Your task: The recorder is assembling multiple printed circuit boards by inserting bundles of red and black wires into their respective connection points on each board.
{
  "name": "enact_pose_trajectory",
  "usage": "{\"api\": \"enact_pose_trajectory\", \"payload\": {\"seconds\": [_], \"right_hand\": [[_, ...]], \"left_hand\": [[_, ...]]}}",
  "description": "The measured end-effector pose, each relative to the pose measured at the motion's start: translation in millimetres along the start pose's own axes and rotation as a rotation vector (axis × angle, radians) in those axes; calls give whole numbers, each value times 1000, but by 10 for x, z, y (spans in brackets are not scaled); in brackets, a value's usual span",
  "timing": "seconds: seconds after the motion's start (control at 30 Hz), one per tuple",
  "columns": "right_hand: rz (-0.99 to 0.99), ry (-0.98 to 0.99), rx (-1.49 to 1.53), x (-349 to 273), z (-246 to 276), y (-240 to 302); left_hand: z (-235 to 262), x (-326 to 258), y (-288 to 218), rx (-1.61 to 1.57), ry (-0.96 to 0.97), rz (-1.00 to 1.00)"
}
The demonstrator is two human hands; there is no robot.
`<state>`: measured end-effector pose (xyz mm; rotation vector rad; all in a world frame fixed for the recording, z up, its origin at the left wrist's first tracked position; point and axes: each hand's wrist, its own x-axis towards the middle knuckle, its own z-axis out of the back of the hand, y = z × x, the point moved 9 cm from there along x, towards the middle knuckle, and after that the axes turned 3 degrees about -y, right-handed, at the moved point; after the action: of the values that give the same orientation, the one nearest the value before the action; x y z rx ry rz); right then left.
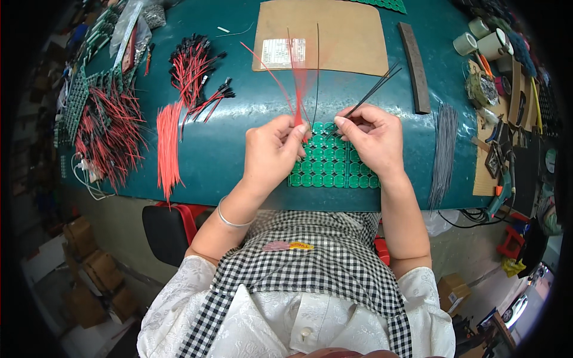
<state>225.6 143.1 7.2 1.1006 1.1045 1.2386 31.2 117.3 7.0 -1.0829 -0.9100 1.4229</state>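
Observation:
My left hand (276, 152) pinches a bunch of thin red wires (298, 98), whose upper ends fan out and blur. Several black wires (375, 92) stick up from between the thumb and fingers of my right hand (376, 136). Both hands are above a panel of round green circuit boards (325, 164) lying on the table near its front edge. One dark wire (317, 71) stands upright from the panel, between the hands. My fingers hide the panel's far corners and the lower wire ends.
Loose red wires (169, 146) lie left, beside red-and-black wires with black connectors (190, 71) and a larger wired heap (110, 131). Black wires (444, 152) lie right, near a dark bar (413, 68). Cardboard (334, 36) lies at the back. Solder spools (465, 43) and a green-handled tool (498, 203) are far right.

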Motion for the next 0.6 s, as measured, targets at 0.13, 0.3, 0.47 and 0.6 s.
{"api": "enact_pose_trajectory", "payload": {"seconds": [0.13,0.3,0.47,0.6], "right_hand": [[25,12,-18,-8,-15,24],[54,30,-47,-13,-57,58],[103,104,-171,-5,-179,200],[7,65,1,17,-46,21]], "left_hand": [[4,17,87,-239,35,127],[-36,-2,2,-162,56,49],[-32,22,-77,-32,-77,-58],[-54,11,-197,0,-154,-194]]}}
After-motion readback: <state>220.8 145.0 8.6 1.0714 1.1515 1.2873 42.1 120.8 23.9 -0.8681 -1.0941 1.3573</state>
